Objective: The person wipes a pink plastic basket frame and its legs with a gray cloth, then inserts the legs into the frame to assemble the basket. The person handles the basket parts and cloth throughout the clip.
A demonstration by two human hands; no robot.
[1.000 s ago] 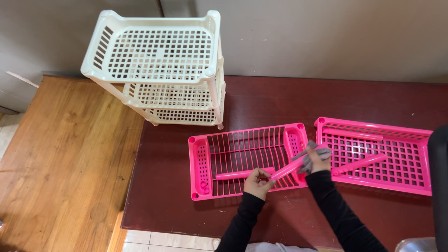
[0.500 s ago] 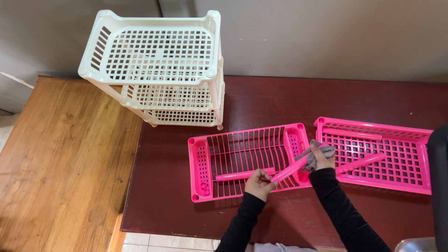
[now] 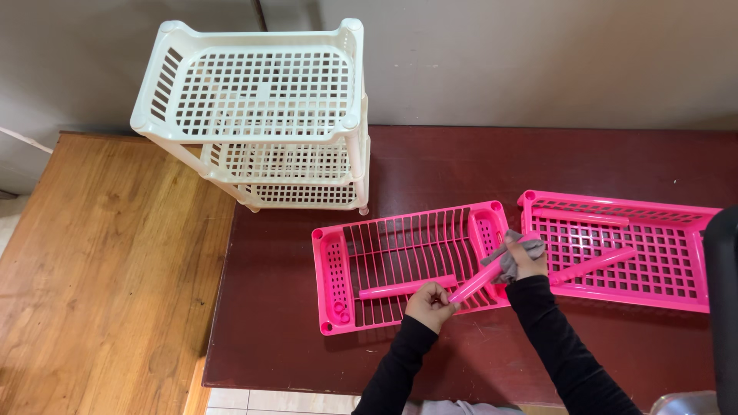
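Holding a pink plastic tube (image 3: 478, 283) slantwise over the right end of the nearer pink basket tray (image 3: 332, 265), the left hand (image 3: 429, 303) is closed round the tube's lower end, fingers curled, while the right hand (image 3: 526, 257) is wrapped about the upper end through a grey cloth (image 3: 509, 265) bunched against the plastic. Compared with a second ago the tube keeps the same slant and the left hand has not shifted; only the right hand with the cloth has crept very slightly, and the camera view has tipped a little, so the wiping appears to be going on rather than finished. Inside the nearer tray lies a second pink tube (image 3: 406, 288), loose on the slats. Just to the right sits a second pink tray (image 3: 696, 230) with two more pink tubes (image 3: 592, 265) lying in it. Both trays rest on a dark red desk (image 3: 292, 338). Behind them stands a cream three-tier basket rack (image 3: 254, 92), partly over an adjoining wooden desk (image 3: 100, 269).
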